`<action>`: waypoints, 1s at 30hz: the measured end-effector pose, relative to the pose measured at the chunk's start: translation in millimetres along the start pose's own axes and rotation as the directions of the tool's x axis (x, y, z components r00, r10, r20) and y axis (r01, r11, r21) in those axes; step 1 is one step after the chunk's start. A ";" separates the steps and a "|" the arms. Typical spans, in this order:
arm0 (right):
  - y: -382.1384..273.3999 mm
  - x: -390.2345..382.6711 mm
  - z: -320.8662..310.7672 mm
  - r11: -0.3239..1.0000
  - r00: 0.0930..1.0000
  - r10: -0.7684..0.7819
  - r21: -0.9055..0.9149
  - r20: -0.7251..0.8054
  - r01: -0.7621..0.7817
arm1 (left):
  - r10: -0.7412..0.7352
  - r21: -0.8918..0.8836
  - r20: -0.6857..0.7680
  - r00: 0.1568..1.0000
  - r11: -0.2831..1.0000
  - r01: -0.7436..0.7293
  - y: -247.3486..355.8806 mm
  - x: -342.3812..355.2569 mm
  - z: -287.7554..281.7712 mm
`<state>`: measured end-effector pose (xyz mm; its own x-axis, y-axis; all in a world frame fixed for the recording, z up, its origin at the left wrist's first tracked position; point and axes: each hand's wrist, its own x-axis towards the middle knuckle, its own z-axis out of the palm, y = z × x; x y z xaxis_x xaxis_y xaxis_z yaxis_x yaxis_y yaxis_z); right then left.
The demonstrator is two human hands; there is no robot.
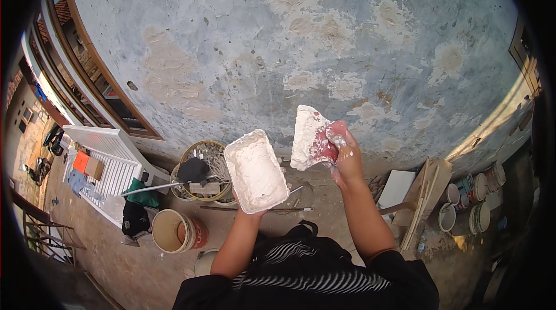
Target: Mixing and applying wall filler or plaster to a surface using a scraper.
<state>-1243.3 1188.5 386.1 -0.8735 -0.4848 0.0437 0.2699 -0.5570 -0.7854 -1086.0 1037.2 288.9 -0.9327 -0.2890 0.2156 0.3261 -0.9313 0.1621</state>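
Observation:
From below, my left hand (250, 212) holds a rectangular tub (258, 170) filled with pale, creamy putty. Most of its fingers are hidden behind the tub, whose rim is crusted with white. My right hand (348, 159) grips a red putty spreader (325, 146), its wide blade thickly coated in white. The spreader is held up to the right of the tub, apart from it. White smears mark my right thumb and fingers. Beyond both hands stands a blue-grey wall (231, 66) with rough whitish and beige patches.
Left of me are a yellow-rimmed container (200, 150) of debris, a cream bucket (172, 230) and a white slatted bench-like piece (110, 165) with a box on it. A stick (266, 208) lies on the ground. Wooden planks (425, 194) and several paint buckets (479, 217) stand at right.

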 end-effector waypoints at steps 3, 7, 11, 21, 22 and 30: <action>-3.0 -2.0 9.5 0.989 0.990 -0.099 -0.100 0.100 0.109 | 0.116 0.071 -0.140 0.983 0.992 -0.107 -3.5 1.9 20.3; -1.3 0.2 14.7 0.974 0.982 -0.114 -0.179 0.154 0.141 | 0.180 0.206 -0.155 0.971 0.968 -0.147 -6.5 0.3 27.7; -2.7 1.0 17.1 0.980 0.985 -0.073 -0.174 0.159 0.100 | 0.243 0.274 -0.144 0.959 0.941 -0.197 -8.2 -0.1 32.4; -11.2 14.0 25.2 0.903 0.939 -0.205 -0.318 0.275 0.290 | 0.050 0.322 -0.201 0.978 0.946 0.018 -7.6 -0.6 48.8; -10.3 13.2 24.5 0.839 0.919 -0.232 -0.412 0.318 0.354 | 0.009 0.315 -0.215 0.977 0.947 0.060 -8.4 0.0 49.0; -10.9 -2.5 13.2 0.199 0.449 -0.461 -0.405 0.765 0.893 | 0.042 0.277 -0.310 0.950 0.960 0.047 -8.6 6.5 49.6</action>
<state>-1238.7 1186.9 402.7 -0.2068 -0.4775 0.8540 -0.8901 -0.2706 -0.3668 -1087.2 1054.4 336.6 -0.9199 -0.3826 -0.0865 0.3113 -0.8463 0.4323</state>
